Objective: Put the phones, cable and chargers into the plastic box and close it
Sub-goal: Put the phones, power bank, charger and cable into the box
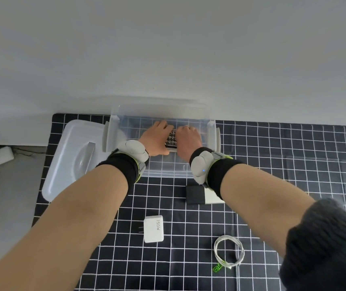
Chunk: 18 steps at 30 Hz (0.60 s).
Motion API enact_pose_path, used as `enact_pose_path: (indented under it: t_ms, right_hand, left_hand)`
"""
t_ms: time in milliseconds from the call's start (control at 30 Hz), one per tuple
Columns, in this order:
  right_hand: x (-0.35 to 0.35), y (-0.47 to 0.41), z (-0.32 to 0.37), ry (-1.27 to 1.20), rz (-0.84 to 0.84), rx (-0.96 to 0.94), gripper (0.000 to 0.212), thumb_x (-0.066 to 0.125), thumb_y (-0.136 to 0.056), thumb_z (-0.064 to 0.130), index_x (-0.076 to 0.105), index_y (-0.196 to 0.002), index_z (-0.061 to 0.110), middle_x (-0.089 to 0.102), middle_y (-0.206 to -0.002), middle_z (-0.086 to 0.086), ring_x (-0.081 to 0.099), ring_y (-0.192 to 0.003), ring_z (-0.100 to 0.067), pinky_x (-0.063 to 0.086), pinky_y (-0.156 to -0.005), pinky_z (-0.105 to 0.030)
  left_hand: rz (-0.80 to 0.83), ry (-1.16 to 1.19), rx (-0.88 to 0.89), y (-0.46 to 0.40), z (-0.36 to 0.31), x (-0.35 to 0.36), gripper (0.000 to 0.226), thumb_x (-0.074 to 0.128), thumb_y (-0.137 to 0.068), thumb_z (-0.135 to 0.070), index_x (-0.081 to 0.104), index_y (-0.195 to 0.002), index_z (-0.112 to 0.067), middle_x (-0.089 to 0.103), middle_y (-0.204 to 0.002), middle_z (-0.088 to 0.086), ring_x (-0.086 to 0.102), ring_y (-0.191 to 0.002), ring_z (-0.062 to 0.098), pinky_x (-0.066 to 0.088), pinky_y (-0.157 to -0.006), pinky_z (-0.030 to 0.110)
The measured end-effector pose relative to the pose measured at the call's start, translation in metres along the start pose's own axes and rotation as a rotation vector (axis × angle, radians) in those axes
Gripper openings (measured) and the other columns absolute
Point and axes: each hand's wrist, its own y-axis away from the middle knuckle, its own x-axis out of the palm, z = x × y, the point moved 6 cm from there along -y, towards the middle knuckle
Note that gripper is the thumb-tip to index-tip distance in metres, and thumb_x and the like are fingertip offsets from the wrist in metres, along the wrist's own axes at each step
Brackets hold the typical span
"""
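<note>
We have both hands inside the clear plastic box (pixel 197 122) at the centre of the frame, the left hand (pixel 156 139) and right hand (pixel 188 139) closed on either side of a keypad phone (pixel 171 140). Its long axis runs from the near edge toward the far wall of the box, keypad facing up, its digits reading upside down to us. The box is translucent with rounded corners and side latches, standing on a black cloth (pixel 293 164) with a white grid that covers the surface. Its lid (pixel 67 156) lies flat to the left, partly over the cloth's edge. Below the box, open cloth holds a black-and-white block (pixel 195 195), a white charger (pixel 153 228) with prongs pointing left, and a coiled white cable (pixel 228 254) at lower right.
</note>
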Motion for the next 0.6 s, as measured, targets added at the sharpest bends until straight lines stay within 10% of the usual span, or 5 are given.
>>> enact_pose_path:
  t_ms: [233,433,600]
  right_hand:
    - [-0.025,0.031,-0.003,-0.129,-0.132,0.004,0.041,0.064,-0.083,0.009,0.052,-0.121,0.003,0.057,-0.117,-0.016,0.054,-0.112,-0.033,0.048,-0.089,-0.038]
    - [0.011,0.042,0.013,-0.213,0.386,-0.140,0.026,0.052,-0.095,0.017,0.063,-0.110,0.000,0.066,-0.108,-0.014,0.065,-0.099,-0.032,0.048,-0.077,-0.032]
    - [0.017,0.035,0.009,-0.198,0.357,-0.114,0.014,0.049,-0.091,0.011,0.059,-0.094,0.002,0.055,-0.075,-0.005,0.056,-0.077,-0.027,0.050,-0.072,-0.032]
  left_hand:
    - [-0.001,0.124,-0.273,0.037,0.013,-0.019,0.087,0.076,-0.075,-0.022,0.028,-0.147,-0.005,0.033,-0.145,0.015,0.029,-0.136,0.035,0.031,-0.110,0.045]
    - [0.005,0.500,-0.673,0.050,0.037,-0.006,0.020,0.052,-0.088,-0.007,0.061,-0.101,0.006,0.063,-0.105,0.025,0.063,-0.096,0.033,0.050,-0.074,0.034]
    - [-0.022,0.775,-0.816,0.044,0.034,0.006,0.032,0.048,-0.090,-0.007,0.055,-0.117,0.009,0.063,-0.097,0.020,0.066,-0.090,0.029,0.047,-0.069,0.027]
